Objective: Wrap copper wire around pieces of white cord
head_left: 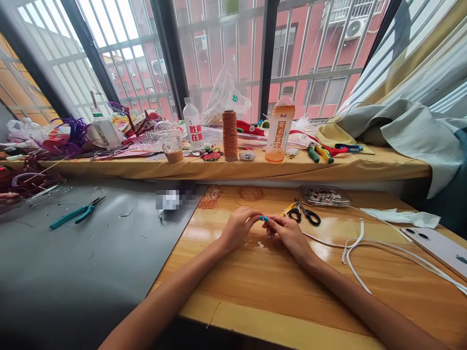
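Note:
My left hand [241, 226] and my right hand [288, 236] meet above the wooden table [226, 287], fingertips pinched together. Bright blue shows at the fingertips, apparently on the nails. Whatever sits between them is too small or hidden to make out. A white cord [324, 241] runs off to the right from beside my right hand; whether it reaches the fingers I cannot tell. Just beyond that hand lie black-handled scissors [304, 214], partly over a small yellow piece. Farther back are a bundle of short copper-coloured threads [211, 198] and a loose coil of thread [251, 194].
Teal pliers [78, 212] lie on the grey mat [120, 257] at left. A clear tray of small pieces [325, 196], a tissue [401, 217] and a phone [440, 248] are at right. On the sill stand a thread spool [230, 136], bottles [280, 129] and a cup [171, 146].

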Action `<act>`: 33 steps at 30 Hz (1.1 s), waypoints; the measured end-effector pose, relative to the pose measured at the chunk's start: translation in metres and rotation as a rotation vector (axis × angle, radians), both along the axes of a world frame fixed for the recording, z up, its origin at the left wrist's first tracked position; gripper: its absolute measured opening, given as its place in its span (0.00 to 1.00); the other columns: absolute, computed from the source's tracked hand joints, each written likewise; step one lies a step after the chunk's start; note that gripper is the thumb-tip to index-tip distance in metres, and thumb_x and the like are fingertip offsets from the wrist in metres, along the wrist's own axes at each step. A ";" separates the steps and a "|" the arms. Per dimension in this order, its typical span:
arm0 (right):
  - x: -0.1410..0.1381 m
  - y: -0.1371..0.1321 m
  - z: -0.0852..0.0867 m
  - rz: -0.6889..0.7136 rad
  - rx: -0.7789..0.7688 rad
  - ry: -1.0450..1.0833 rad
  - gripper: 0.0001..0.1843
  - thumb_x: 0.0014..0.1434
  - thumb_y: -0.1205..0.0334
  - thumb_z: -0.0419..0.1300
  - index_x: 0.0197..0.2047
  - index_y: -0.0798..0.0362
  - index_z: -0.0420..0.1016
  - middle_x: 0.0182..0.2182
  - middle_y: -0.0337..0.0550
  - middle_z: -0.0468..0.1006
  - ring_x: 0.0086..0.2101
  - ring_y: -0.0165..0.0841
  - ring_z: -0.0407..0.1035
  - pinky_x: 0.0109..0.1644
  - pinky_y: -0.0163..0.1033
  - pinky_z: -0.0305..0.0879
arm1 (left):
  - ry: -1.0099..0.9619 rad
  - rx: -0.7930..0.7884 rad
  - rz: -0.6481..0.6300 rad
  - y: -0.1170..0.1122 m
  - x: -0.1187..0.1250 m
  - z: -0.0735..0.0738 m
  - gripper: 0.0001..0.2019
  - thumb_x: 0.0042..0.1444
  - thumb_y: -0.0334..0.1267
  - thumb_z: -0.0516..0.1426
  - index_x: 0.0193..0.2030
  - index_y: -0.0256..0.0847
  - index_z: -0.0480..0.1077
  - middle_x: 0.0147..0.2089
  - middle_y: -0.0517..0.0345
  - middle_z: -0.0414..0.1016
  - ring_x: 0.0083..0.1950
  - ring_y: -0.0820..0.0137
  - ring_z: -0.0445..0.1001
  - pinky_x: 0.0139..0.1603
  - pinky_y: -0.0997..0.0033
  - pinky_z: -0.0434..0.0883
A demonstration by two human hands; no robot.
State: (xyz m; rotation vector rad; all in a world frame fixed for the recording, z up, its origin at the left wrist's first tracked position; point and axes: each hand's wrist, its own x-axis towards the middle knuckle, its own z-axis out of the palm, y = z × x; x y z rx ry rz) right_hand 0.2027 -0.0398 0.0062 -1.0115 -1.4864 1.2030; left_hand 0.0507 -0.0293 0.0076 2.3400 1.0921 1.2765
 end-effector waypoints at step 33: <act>0.004 0.004 -0.004 0.085 -0.048 -0.237 0.19 0.49 0.47 0.50 0.22 0.56 0.65 0.14 0.34 0.63 0.16 0.23 0.55 0.20 0.30 0.49 | 0.080 -0.121 -0.066 0.007 -0.005 -0.007 0.11 0.54 0.36 0.48 0.38 0.37 0.70 0.34 0.54 0.72 0.36 0.73 0.68 0.38 0.76 0.64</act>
